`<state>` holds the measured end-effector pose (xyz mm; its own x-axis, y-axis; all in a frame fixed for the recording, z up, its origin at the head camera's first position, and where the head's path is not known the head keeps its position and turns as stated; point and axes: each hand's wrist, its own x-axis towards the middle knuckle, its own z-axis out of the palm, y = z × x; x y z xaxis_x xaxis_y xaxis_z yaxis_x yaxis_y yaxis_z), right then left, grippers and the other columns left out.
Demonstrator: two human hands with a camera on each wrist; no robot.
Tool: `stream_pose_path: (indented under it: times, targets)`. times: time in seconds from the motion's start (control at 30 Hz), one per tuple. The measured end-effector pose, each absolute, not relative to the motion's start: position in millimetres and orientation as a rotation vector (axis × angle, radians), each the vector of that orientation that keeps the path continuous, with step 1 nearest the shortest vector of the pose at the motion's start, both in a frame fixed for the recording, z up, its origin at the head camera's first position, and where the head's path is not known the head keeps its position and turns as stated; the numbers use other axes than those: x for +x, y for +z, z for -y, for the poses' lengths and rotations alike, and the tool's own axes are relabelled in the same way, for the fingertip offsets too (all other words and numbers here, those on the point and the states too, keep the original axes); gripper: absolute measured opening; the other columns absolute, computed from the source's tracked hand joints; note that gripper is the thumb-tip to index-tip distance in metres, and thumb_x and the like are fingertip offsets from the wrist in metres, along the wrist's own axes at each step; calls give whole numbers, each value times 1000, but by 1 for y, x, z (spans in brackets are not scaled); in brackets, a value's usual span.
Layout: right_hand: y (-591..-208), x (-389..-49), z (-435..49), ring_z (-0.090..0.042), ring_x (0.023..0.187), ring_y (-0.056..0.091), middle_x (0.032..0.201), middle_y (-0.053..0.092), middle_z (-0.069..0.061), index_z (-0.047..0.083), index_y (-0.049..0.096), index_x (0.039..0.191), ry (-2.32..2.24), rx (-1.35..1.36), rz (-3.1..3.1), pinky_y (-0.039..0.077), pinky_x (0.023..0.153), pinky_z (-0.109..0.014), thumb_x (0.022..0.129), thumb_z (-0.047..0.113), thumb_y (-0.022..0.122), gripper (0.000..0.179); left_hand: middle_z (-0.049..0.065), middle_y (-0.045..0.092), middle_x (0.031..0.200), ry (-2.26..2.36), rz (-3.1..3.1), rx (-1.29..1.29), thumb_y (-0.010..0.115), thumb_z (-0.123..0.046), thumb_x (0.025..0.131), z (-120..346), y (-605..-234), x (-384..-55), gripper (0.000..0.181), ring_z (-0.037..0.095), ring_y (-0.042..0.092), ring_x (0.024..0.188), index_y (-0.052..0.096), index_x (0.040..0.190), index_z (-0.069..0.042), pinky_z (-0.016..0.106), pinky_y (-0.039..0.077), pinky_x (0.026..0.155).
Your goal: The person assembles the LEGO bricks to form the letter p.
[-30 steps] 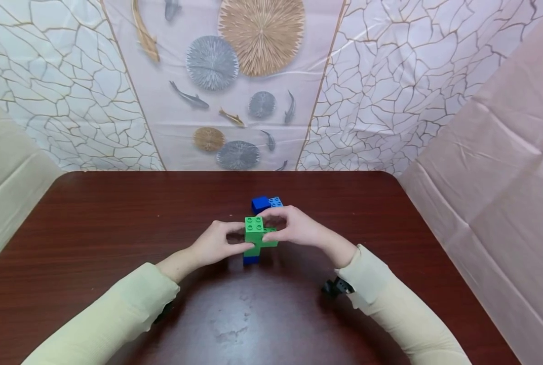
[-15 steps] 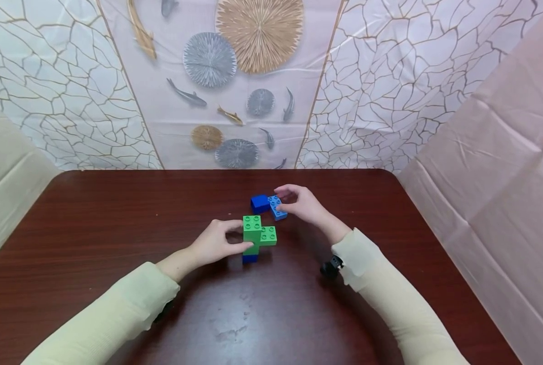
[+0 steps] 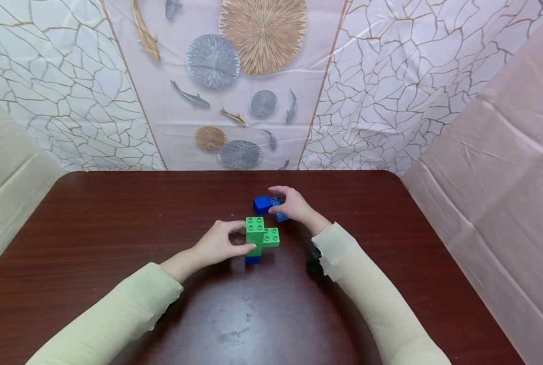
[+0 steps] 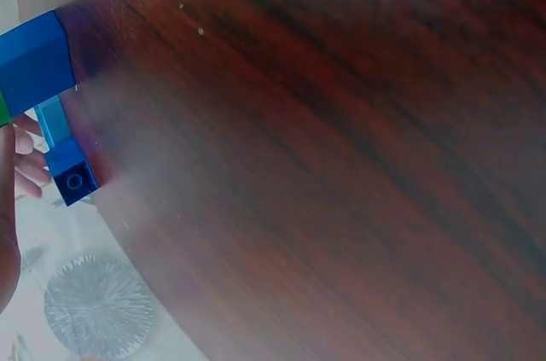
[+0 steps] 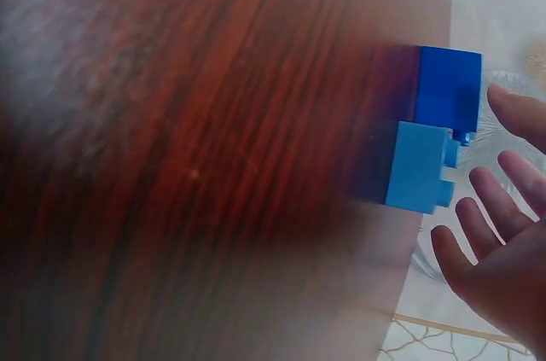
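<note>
A stack of toy building bricks stands on the table, with green bricks (image 3: 255, 238) above a blue brick (image 3: 253, 260) at its foot. One green brick (image 3: 271, 237) juts out to the right. My left hand (image 3: 220, 242) grips the stack from the left, between thumb and fingers. Behind it lie a dark blue brick (image 3: 262, 205) and a light blue brick (image 5: 415, 166), side by side. Over the light blue one hovers my right hand (image 3: 294, 205), partly covering it in the head view. In the right wrist view its spread fingers (image 5: 486, 199) are apart from both bricks.
The dark wooden table (image 3: 139, 218) ends at a patterned cloth backdrop (image 3: 367, 101). Plain cloth panels (image 3: 490, 167) rise along both sides. A black wrist device (image 3: 314, 260) sits under the right sleeve.
My right hand has left the green bricks and moved back to above the light blue brick, shifting slightly left in the last half second. The left hand has kept its hold on the stack.
</note>
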<state>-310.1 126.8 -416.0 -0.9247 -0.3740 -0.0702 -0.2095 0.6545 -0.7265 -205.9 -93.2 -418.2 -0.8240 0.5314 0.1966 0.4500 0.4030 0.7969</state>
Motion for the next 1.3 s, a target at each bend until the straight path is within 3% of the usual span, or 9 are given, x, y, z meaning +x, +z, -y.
stream_pose_path:
  times: [0.57,0.93,1.3]
  targets:
    - [-427,-317,-112,-30,120,48,132,54,-14,9,58,126,-978,-456,-2731,41,102,-44,84,14,69,43,6,70,95,1448,-2527,898,72,-21,82,93,-421,-207,31,13,67,86,64,109,-9,19,54,71]
    - [-421,-317,-116,-29,117,51,127,56,-15,7,57,121,-1224,-364,-2658,42,101,-45,86,16,67,37,6,71,93,1437,-2543,904,72,-20,82,93,-422,-208,30,12,67,84,64,108,-8,18,54,71]
    - [-405,-313,-122,-33,107,53,120,58,-22,4,46,111,-1471,-264,-2649,45,93,-46,85,7,65,32,6,69,93,1411,-2518,867,72,-19,81,92,-417,-208,29,9,66,81,64,107,-9,18,54,70]
